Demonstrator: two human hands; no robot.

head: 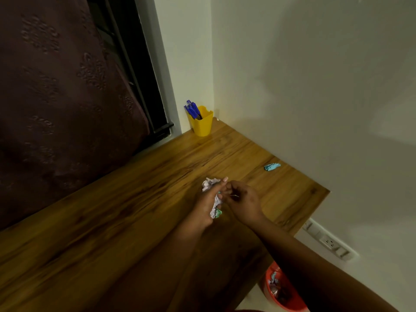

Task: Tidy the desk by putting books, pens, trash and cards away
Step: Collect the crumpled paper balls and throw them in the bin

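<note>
Over the middle of the wooden desk [112,221] my left hand [208,203] is closed around a crumpled white and green paper wad [208,183], which sticks out above and below the fingers. My right hand [244,203] is right beside it, fingers curled and pinching something thin and small that I cannot make out. A crumpled light blue paper scrap [272,166] lies alone near the desk's right edge by the wall. In the far corner stands a yellow pen cup [202,123] holding several blue pens [193,110].
A red trash bin [280,289] with crumpled papers inside sits on the floor below the desk's right end. A dark curtain [63,97] hangs along the desk's left side. A white wall socket strip [328,240] is low on the right wall.
</note>
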